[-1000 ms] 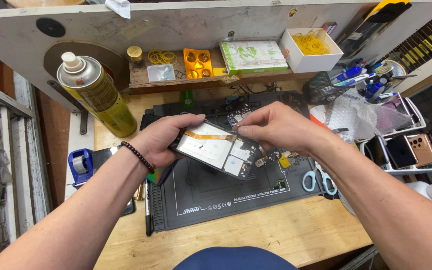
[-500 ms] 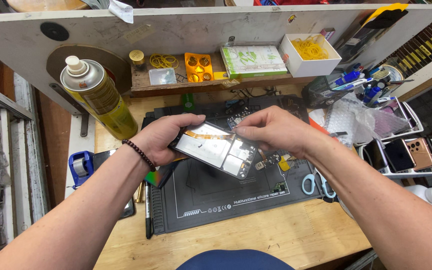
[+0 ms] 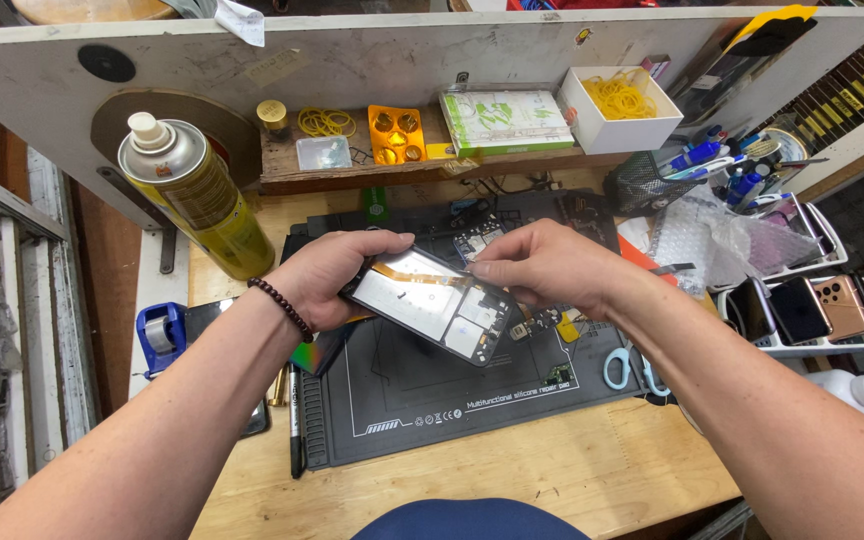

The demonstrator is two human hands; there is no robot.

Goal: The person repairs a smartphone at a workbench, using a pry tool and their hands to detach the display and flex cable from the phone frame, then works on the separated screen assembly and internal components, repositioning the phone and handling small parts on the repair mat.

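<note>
My left hand (image 3: 327, 275) grips an opened smartphone (image 3: 430, 305) by its left edge, holding it tilted above a black silicone work mat (image 3: 432, 385). The phone's back is off, showing a white inner plate and an orange flex cable. My right hand (image 3: 542, 265) pinches at the phone's upper right edge with thumb and forefinger; what is between the fingertips is too small to tell. A dark bead bracelet sits on my left wrist.
A yellow spray can (image 3: 197, 195) stands at the left. Blue tape dispenser (image 3: 157, 335), black marker (image 3: 295, 420) and blue-handled scissors (image 3: 624, 368) lie around the mat. A tray of phones (image 3: 812, 310) sits at right. The back shelf holds a white box of rubber bands (image 3: 620, 105) and an orange tray (image 3: 396, 135).
Both hands and the phone stay nearly still over the mat; my right fingertips shift slightly along the phone's top edge. The view has tilted a little.
</note>
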